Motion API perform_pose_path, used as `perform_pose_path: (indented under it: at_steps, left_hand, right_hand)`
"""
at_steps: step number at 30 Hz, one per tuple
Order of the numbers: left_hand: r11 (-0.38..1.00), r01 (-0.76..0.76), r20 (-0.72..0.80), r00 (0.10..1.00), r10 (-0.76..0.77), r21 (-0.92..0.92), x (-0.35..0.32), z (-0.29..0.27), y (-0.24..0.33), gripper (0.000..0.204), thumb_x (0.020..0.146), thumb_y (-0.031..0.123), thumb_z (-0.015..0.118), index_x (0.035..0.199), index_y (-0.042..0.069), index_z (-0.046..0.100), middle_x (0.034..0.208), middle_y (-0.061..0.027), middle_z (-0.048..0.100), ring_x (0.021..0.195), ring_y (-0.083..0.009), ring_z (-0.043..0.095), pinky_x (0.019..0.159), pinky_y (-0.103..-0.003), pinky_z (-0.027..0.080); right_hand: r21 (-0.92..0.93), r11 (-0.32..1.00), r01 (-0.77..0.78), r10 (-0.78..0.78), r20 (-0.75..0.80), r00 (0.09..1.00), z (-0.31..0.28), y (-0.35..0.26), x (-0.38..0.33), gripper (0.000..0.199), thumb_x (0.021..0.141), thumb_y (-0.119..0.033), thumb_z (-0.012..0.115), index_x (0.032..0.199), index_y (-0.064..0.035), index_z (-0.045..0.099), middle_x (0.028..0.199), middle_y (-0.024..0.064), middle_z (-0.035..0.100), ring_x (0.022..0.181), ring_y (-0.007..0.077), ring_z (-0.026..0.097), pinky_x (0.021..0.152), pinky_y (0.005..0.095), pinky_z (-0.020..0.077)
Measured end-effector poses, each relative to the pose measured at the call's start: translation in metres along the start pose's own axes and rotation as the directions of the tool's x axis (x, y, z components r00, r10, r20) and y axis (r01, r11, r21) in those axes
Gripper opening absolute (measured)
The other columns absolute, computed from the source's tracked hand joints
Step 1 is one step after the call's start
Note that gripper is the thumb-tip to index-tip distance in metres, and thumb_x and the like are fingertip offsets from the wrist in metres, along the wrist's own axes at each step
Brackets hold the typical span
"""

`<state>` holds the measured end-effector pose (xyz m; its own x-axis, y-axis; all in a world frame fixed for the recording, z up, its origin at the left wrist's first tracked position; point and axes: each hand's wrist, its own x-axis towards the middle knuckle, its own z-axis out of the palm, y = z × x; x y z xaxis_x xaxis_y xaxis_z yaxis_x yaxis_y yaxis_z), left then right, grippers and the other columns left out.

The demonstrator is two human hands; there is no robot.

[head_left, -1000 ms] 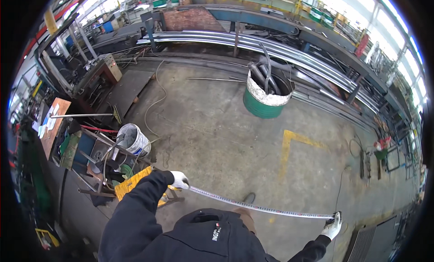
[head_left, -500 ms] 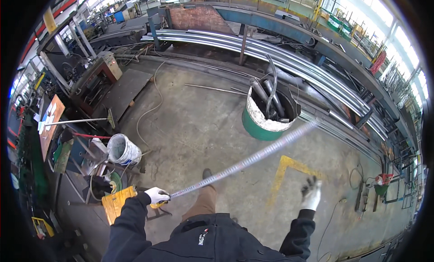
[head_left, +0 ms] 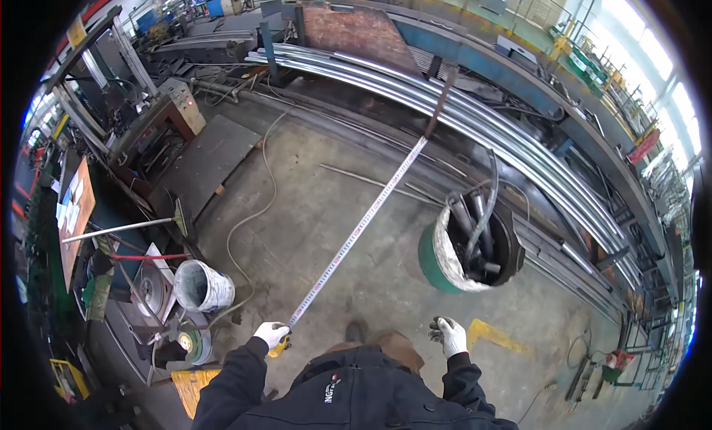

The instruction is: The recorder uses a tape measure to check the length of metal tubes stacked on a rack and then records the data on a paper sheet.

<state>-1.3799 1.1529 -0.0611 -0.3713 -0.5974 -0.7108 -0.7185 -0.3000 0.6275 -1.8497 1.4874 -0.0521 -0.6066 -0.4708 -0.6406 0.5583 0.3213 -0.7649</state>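
Note:
My left hand (head_left: 271, 333), in a white glove, is closed around a tape measure (head_left: 280, 346) with a yellow case. From it the long white blade (head_left: 356, 237) runs up and away to the right over the floor. Its far end appears close to a rusty upright post (head_left: 443, 103) by the pipe rack; whether they touch I cannot tell. My right hand (head_left: 449, 336), gloved in white with dark fingers, is held out in front of me with nothing in it. Its fingers are apart and loosely bent.
A green and white drum (head_left: 437, 263) full of scrap tubes stands ahead on the right. Long shiny pipes (head_left: 356, 77) lie on the far rack. At left are a white bucket (head_left: 204, 286), a broom (head_left: 122, 230) and a control box (head_left: 183, 103). A hose (head_left: 245, 221) snakes across the floor.
The tape's blade has swung leftward, from near the drum to near the rusty post. My right hand has come inward to the left. The view has shifted forward.

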Motion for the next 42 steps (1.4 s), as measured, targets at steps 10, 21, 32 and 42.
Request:
perform_pose_path:
  at_steps: [10,21,32,42]
  left_hand:
    - [0.999,0.024,-0.078,0.997,-0.026,-0.030,0.183,-0.101,0.116,0.027,0.095,0.021,0.071,0.110,-0.001,0.077,0.093,-0.0058,0.077,0.083,-0.0128,0.069,0.076,-0.030,0.054]
    - [0.973,0.079,-0.265,0.954,-0.137,-0.217,0.329,-0.231,0.290,0.025,0.096,0.015,0.069,0.110,-0.005,0.075,0.090,-0.0058,0.076,0.080,-0.0117,0.069,0.074,-0.028,0.054]
    - [0.956,-0.005,-0.201,0.978,-0.056,-0.292,0.618,-0.489,0.418,0.025,0.094,0.013,0.073,0.113,-0.003,0.074,0.094,-0.0058,0.075,0.079,-0.0121,0.067,0.073,-0.028,0.054]
    - [0.965,-0.055,-0.109,0.994,0.028,-0.256,0.792,-0.643,0.584,0.019,0.098,0.011,0.069,0.111,-0.002,0.074,0.093,-0.0038,0.074,0.083,-0.0105,0.067,0.076,-0.027,0.053]
  right_hand:
    - [0.198,0.973,-0.115,0.093,0.118,0.989,0.134,-0.107,0.307,0.025,0.104,-0.021,0.061,0.121,-0.0029,0.063,0.100,0.0152,0.070,0.077,0.0290,0.070,0.067,0.0424,0.0577]
    - [0.152,0.983,-0.103,0.051,0.312,0.949,0.361,-0.356,0.577,0.031,0.102,-0.030,0.067,0.116,-0.0026,0.065,0.100,0.0124,0.071,0.078,0.0253,0.071,0.068,0.0397,0.0580]
    - [0.260,0.962,-0.078,0.084,-0.010,0.996,0.576,-0.455,0.698,0.041,0.102,-0.039,0.067,0.077,-0.0091,0.052,0.081,0.0166,0.068,0.065,0.0284,0.067,0.055,0.0420,0.0542]
    - [0.457,0.886,-0.078,0.106,-0.035,0.994,0.670,-0.506,0.820,0.031,0.101,-0.042,0.068,0.091,-0.0130,0.066,0.085,0.0072,0.069,0.071,0.0247,0.067,0.060,0.0386,0.0527]
